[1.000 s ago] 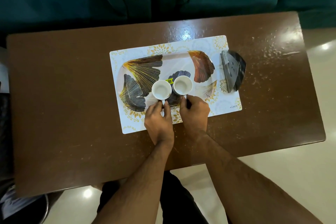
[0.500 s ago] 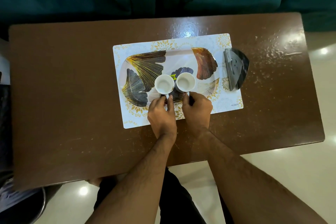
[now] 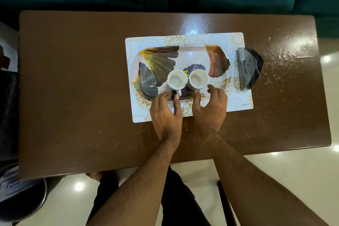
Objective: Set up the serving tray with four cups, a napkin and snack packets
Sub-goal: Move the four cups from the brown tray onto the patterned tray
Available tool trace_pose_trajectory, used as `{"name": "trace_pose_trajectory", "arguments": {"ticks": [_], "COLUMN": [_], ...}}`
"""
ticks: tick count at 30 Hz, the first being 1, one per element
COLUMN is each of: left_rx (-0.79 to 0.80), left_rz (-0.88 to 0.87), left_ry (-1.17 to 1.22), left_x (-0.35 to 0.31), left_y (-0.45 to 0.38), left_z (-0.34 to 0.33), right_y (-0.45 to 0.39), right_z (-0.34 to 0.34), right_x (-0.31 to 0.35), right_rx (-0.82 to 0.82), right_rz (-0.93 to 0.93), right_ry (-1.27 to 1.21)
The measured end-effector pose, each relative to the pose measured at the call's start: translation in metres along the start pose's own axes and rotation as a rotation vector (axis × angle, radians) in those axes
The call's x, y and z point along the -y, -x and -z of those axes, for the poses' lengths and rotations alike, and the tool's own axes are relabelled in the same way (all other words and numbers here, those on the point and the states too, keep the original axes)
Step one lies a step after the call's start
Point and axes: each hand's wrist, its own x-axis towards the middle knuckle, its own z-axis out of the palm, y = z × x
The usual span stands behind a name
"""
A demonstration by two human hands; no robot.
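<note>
Two white cups sitting side by side on the leaf-print serving tray (image 3: 201, 51), near its front edge: left cup (image 3: 177, 79), right cup (image 3: 198, 79), rims almost touching. Tray lying on a patterned placemat (image 3: 238, 101) on the brown counter (image 3: 82, 88).

Left hand (image 3: 166, 113) reaching at the left cup's handle, thumb and forefinger loosely curled either side of it (actual pinch or just touching, cannot tell). Right hand (image 3: 211, 108) spreading relaxed fingers at the tray's front rim just below the right cup, holding nothing.

Step looks like placing the first pair of cups, so roughly the early part of the task. Next move probably calling for letting go and fetching two more cups, then napkin and snack packets (none visible here). Dark wedge-shaped object (image 3: 249, 69) resting at the placemat's right edge, identity unclear.
</note>
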Motion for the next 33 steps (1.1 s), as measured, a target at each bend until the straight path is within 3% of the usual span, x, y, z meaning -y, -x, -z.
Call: {"name": "trace_pose_trajectory", "arguments": {"ticks": [4, 12, 21, 33], "left_rx": [0.045, 0.044, -0.043, -0.243], "left_rz": [-0.040, -0.318, -0.188, -0.092], "left_ry": [-0.157, -0.380, -0.487, -0.545], "left_x": [0.017, 0.064, 0.138, 0.247], "left_y": [-0.008, -0.041, -0.097, -0.177], "left_z": [0.015, 0.067, 0.180, 0.363], "right_y": [0.005, 0.026, 0.081, 0.190], "right_z": [-0.003, -0.026, -0.084, -0.178], "right_x": [0.014, 0.070, 0.179, 0.377], "right_rx": [0.005, 0.150, 0.257, 0.411], "right_rz": [0.162, 0.473, 0.684, 0.866], "right_ry": [0.092, 0.190, 0.207, 0.090]}}
